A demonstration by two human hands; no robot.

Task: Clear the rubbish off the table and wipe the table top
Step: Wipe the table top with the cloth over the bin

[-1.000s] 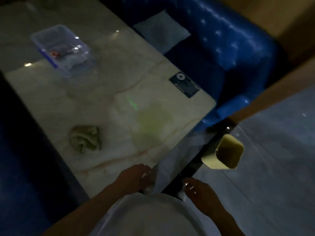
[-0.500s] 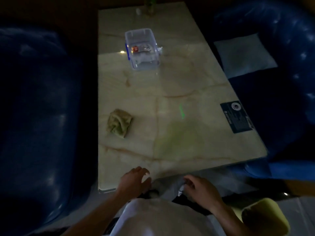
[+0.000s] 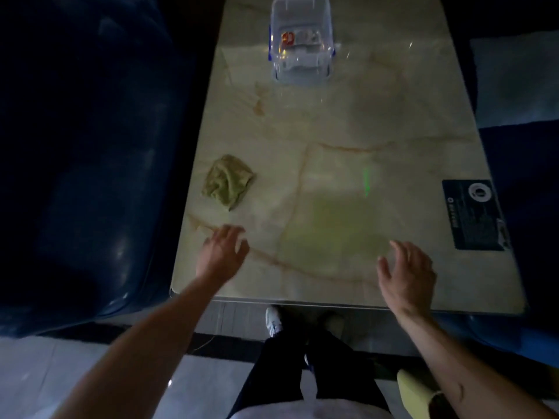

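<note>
Now both hands are up over the table: left hand [image 3: 222,255] spread, empty, cloth [image 3: 228,182] just beyond its fingertips; right hand [image 3: 406,270] open, empty. Wiping looks next.

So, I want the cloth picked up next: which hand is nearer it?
The left hand, open just below the crumpled green cloth; the right hand hovers well off to the right.

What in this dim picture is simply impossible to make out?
- Head view: contents of the clear box; only a red scrap and pale bits, blurred by glare.
- Dark card: print too small.
- Yellow bin: cut off by the edge and the right arm.
- Table far end: cut off by the top edge.
</note>
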